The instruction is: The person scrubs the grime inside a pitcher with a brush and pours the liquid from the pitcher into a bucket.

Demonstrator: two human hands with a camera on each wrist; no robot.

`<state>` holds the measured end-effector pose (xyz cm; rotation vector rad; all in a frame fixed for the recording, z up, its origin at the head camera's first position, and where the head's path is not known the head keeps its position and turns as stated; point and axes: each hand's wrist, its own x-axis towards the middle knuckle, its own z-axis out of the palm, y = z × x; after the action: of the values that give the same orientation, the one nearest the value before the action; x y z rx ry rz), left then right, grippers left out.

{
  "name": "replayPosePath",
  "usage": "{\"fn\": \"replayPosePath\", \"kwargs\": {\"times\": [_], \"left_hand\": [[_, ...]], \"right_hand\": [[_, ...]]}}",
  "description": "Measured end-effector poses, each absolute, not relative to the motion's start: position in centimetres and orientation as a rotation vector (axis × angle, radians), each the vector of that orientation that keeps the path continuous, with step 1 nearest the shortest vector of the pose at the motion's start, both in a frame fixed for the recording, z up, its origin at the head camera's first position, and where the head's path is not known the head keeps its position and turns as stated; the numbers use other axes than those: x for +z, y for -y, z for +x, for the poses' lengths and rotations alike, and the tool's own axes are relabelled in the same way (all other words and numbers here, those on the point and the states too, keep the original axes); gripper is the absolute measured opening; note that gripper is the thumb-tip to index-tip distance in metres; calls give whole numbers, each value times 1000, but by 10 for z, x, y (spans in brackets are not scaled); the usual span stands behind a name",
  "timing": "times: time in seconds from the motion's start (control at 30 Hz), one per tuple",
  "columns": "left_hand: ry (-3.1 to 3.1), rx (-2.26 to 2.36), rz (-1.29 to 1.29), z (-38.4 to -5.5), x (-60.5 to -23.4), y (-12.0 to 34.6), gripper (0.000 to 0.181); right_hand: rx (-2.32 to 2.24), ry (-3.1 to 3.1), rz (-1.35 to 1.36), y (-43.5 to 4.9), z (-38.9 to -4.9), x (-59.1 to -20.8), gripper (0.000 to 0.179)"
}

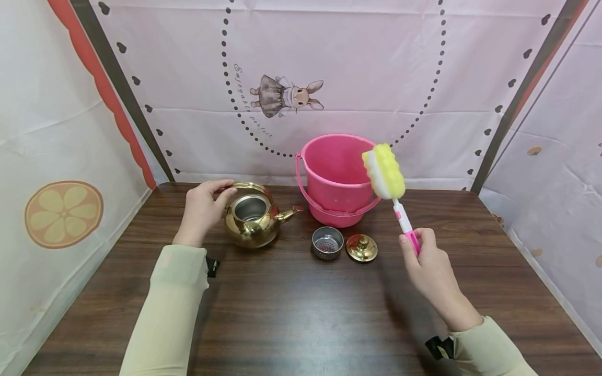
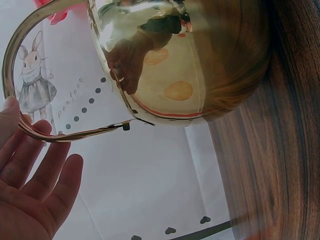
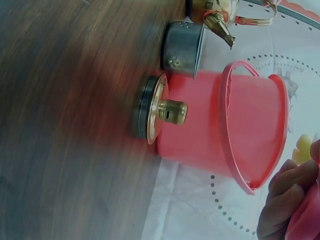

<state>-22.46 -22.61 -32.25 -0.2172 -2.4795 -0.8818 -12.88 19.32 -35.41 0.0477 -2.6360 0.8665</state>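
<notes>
A golden teapot (image 1: 254, 230) stands lidless on the table, its spout pointing right. My left hand (image 1: 203, 209) pinches the raised handle (image 2: 75, 134) between thumb and fingers. In my right hand (image 1: 430, 269) is the pink and white grip of a sponge brush (image 1: 386, 172), held up above the table with its yellow and white head tilted up-left. The brush head is in front of the pink bucket's right rim in the head view. Only the hand's curled fingers (image 3: 282, 200) and part of the pink grip show in the right wrist view.
The pink bucket (image 1: 335, 197) stands near the table's back edge, its handle hanging down in front. Before it sit a metal strainer (image 1: 327, 243) and the golden teapot lid (image 1: 361, 248), knob up. Printed cloth (image 1: 376, 62) encloses the brown table (image 1: 301, 313) at back and sides.
</notes>
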Motion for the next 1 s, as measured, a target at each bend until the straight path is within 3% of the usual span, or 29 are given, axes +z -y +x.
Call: {"fn": "replayPosePath", "kwargs": {"times": [1.0], "left_hand": [[2509, -877, -219, -222, -319, 225, 32]], "right_hand": [[929, 2682, 226, -157, -128, -353, 30]]}}
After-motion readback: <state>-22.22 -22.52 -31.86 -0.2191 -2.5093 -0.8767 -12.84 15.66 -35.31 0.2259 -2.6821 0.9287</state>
